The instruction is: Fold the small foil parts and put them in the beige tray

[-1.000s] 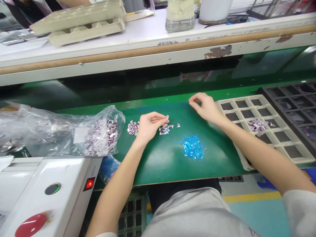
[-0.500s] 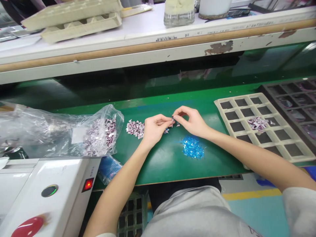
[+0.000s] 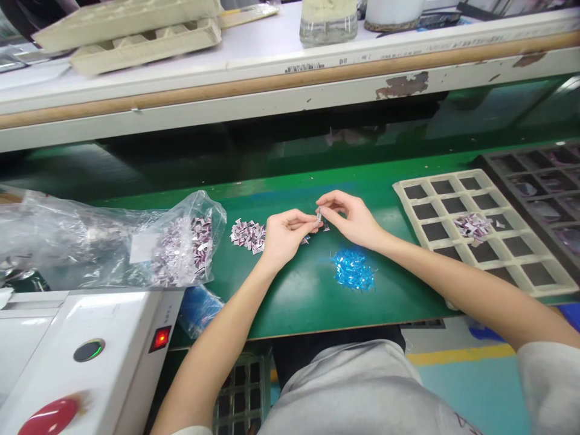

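Note:
My left hand (image 3: 286, 234) and my right hand (image 3: 347, 216) meet above the green table (image 3: 290, 302), fingertips almost touching. Between them is a small silvery piece (image 3: 319, 215), pinched by the fingers of both hands. Another small dark piece (image 3: 326, 226) lies just under my right fingertips. Left of my left hand is a pile of small purple-and-white pieces (image 3: 248, 234), partly hidden by that hand. A heap of shiny blue strips (image 3: 353, 269) lies on the table below my right hand.
A clear bag (image 3: 183, 248) of similar pieces lies at left, behind a white machine (image 3: 104, 326) with a red button. A cream compartment tray (image 3: 493, 232) holding some pieces stands at right, beside a dark tray (image 3: 539, 187). A white shelf (image 3: 263, 57) runs across the back.
My right hand has shifted slightly up and its fingers have turned a little. The small piece between the fingertips now shows a lighter side. My left hand has barely moved.

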A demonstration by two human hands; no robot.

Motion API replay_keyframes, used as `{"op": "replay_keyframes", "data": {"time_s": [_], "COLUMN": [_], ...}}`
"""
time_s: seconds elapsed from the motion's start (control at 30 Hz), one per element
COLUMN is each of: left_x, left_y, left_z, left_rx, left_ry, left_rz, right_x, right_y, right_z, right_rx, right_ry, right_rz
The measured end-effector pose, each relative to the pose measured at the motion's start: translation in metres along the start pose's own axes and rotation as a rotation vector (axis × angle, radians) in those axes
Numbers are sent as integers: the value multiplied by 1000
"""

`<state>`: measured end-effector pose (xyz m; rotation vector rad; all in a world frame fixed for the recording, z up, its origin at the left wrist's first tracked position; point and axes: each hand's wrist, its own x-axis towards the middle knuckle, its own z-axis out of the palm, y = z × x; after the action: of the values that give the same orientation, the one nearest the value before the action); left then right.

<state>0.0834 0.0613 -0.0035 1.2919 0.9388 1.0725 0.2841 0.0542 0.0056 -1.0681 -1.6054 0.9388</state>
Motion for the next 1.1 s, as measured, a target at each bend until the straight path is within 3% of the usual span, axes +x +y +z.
{"op": "replay_keyframes", "data": {"time_s": [0.13, 0.23, 0.3, 0.4, 0.47, 0.57, 0.73, 0.93, 1.1], "left_x": [1, 2, 3, 5, 6, 9, 15, 16, 15], "left_y": [0, 9, 21, 42, 52, 52, 36, 33, 30], "left_z": [1, -6, -20, -55, -78, -99, -102, -99, -97], "left_rx": [1, 38, 150, 538, 828, 1081, 1220, 1289, 1299], "left_ry": [-43, -88, -50, 92, 72, -32, -104, -129, -197], "left_rz": [-19, -21, 47, 205, 186, 76, -47, 29, 96], "right_x": [2, 4, 7, 9, 10, 10, 15, 30, 36], "right_y": [-3, -2, 2, 9, 13, 18, 22, 38, 62], "right_z": [-4, -7, -11, -17, -20, -21, -28, -62, -80], "right_rx": [90, 33, -68, -224, -298, -369, -475, -706, -883], "right_ry": [-104, -118, -96, -109, -133, -141, -90, 152, 99], "right_rz": [23, 14, 12, 55, 81, 80, 71, 46, 28]}}
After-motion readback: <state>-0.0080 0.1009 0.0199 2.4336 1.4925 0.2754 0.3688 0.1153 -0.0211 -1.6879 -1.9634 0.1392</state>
